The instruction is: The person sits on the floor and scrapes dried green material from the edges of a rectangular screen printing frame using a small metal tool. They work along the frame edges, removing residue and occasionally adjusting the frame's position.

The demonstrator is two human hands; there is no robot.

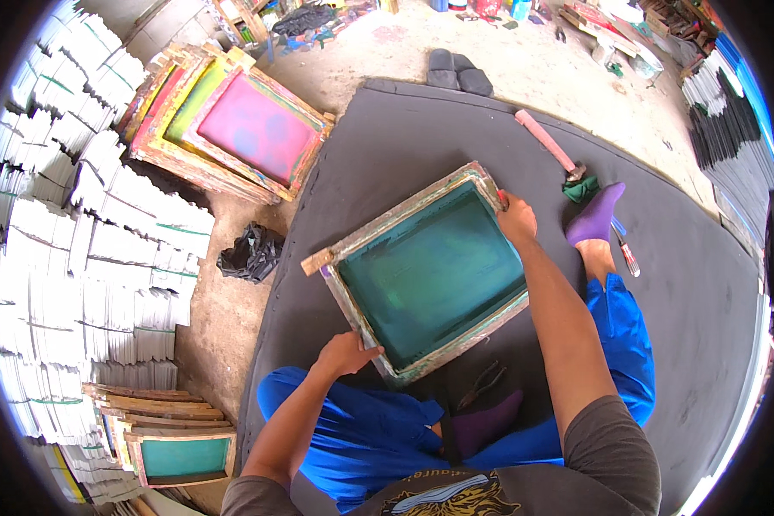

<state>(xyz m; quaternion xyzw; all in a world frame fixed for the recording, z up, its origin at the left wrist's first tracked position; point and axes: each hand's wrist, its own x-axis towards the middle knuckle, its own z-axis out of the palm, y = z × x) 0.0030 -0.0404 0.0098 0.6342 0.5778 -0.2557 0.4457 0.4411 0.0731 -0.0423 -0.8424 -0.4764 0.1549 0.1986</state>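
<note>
A screen-printing frame (430,275), with a worn, paint-stained wooden border and a dark green mesh, lies tilted across my lap and the dark mat. Its near-left side is gripped by my left hand (346,353), thumb on top and fingers curled around the edge. At the far-right corner my right hand (517,217) closes over the border. A short wooden block (316,261) sticks out from the left corner. Below the frame, pliers (483,383) rest by my folded leg.
Beyond my purple-socked foot lie a pink-handled hammer (545,140), a green cloth (581,189) and a screwdriver (630,259). Colourful screen frames (232,120) lean at far left, near a black plastic bag (251,253). White stacks (138,318) line the left; dark slippers (458,72) sit beyond the mat.
</note>
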